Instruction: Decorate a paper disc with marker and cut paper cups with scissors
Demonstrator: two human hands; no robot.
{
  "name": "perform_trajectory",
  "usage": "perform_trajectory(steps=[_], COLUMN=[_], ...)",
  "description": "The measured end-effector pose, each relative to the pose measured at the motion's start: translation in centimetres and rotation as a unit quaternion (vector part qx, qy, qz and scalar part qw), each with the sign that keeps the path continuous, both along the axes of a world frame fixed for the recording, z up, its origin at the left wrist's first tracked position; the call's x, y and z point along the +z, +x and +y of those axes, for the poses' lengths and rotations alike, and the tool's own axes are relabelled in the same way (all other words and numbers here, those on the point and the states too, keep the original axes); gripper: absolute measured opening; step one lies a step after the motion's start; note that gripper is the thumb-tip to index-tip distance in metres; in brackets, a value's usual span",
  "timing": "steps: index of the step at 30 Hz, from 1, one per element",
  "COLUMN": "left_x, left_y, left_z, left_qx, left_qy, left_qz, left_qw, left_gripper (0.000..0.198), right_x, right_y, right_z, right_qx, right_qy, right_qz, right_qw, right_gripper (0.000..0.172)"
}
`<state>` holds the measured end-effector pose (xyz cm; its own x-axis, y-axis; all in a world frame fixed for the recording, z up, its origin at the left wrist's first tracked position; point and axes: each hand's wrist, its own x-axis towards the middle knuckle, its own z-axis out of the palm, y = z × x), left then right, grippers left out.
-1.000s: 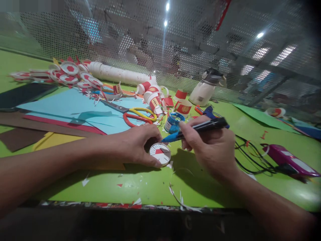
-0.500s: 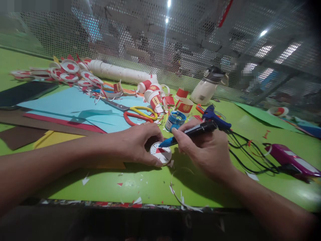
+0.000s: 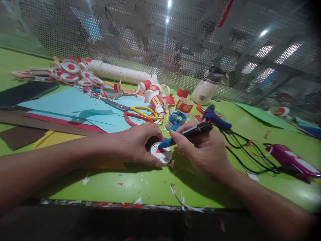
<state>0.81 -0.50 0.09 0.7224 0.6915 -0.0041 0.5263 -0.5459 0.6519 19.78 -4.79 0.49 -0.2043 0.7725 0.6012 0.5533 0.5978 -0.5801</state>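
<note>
Between thumb and fingers, my left hand [image 3: 142, 144] grips a small round white disc [image 3: 164, 158] by its left edge. The disc carries a red patch, dark lines and blue dots on its upper left part. My right hand [image 3: 204, 147] is closed around a marker pen [image 3: 190, 132] with a black barrel and a blue-smeared front end. The pen's tip rests at or just above the disc, near the dots; I cannot tell if it touches. Just beyond the pen stands an open jar of blue paint [image 3: 176, 120].
Scissors [image 3: 140, 115] with red and yellow handles lie on light blue paper [image 3: 57, 103]. Cut paper cups [image 3: 154, 93] and a white bottle [image 3: 205, 88] stand behind. A blue glue gun [image 3: 215, 117], black cords and a purple device [image 3: 292, 160] are on the right.
My right hand has shifted slightly left with the marker pen, and the pen's back end sits a little lower and further left. My left hand and the disc stay almost in place.
</note>
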Motion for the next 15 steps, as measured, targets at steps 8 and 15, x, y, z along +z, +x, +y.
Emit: perform_trajectory(steps=[8, 15], left_x=[-0.38, -0.41], left_y=[-0.02, -0.04], left_z=[0.28, 0.33], left_qx=[-0.014, -0.021], left_qy=[0.012, 0.0], left_qz=[-0.01, -0.018], left_qw=[1.0, 1.0], left_gripper=[0.038, 0.041], right_x=[-0.21, -0.92], right_y=[-0.16, -0.36], right_z=[0.27, 0.52], right_qx=[0.007, 0.0], right_qy=[-0.052, -0.085], right_qz=[0.043, 0.114], right_qw=[0.998, 0.99], right_gripper=[0.019, 0.024])
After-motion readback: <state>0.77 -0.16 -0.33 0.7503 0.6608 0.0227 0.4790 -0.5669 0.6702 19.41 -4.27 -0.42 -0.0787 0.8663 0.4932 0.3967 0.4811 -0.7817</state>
